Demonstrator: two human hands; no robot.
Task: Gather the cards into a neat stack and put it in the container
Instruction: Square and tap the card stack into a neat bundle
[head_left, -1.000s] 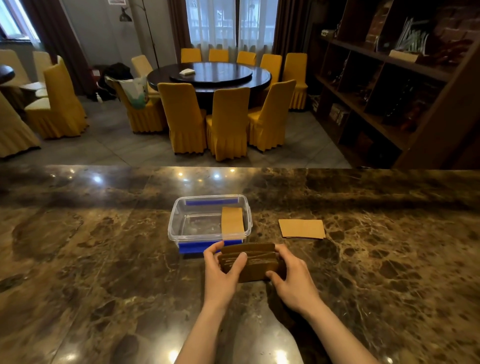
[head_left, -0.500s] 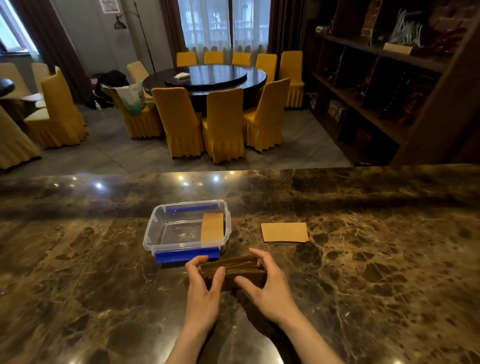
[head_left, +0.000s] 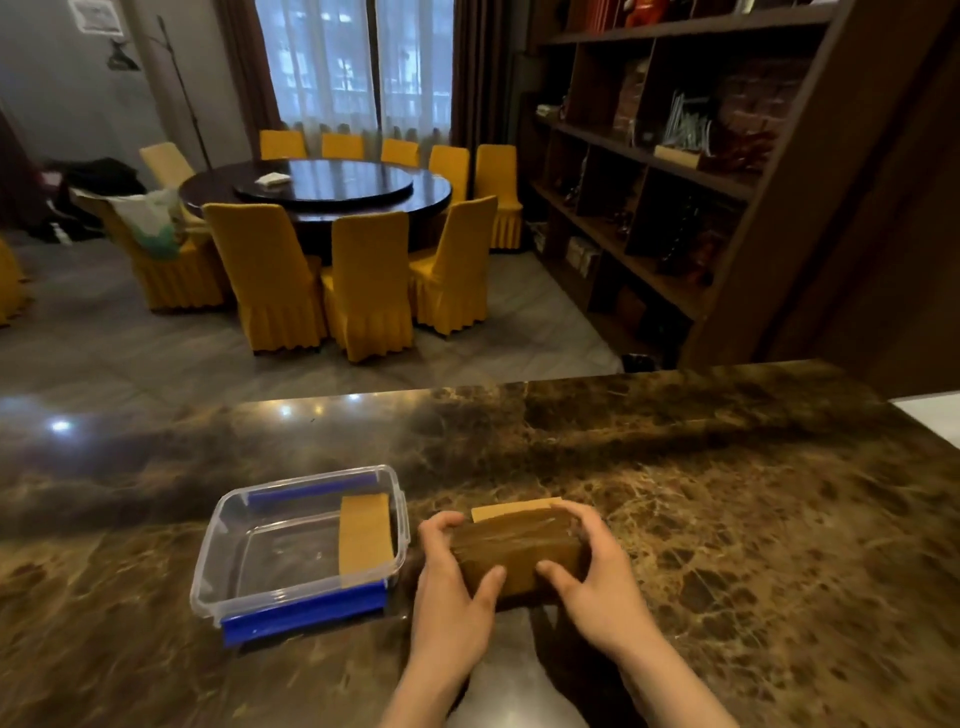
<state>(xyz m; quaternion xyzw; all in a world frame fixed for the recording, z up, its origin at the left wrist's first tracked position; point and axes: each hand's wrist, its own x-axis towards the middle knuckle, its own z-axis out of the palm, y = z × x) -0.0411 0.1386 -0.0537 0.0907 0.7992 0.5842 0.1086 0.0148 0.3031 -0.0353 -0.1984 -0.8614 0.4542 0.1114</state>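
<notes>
A shiny brown marble counter (head_left: 727, 519) fills the near part of the room. Both hands hold a brown stack of cards (head_left: 517, 556) just right of the clear container (head_left: 306, 545). The left hand (head_left: 452, 582) and right hand (head_left: 597, 577) curl tight round its ends. One card (head_left: 363, 535) leans inside the container. Another card (head_left: 514, 510) peeks out behind the stack.

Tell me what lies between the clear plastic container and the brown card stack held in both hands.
In the head view, only the left hand gripping the brown card stack and a narrow strip of marble countertop separate it from the clear plastic container.
</notes>
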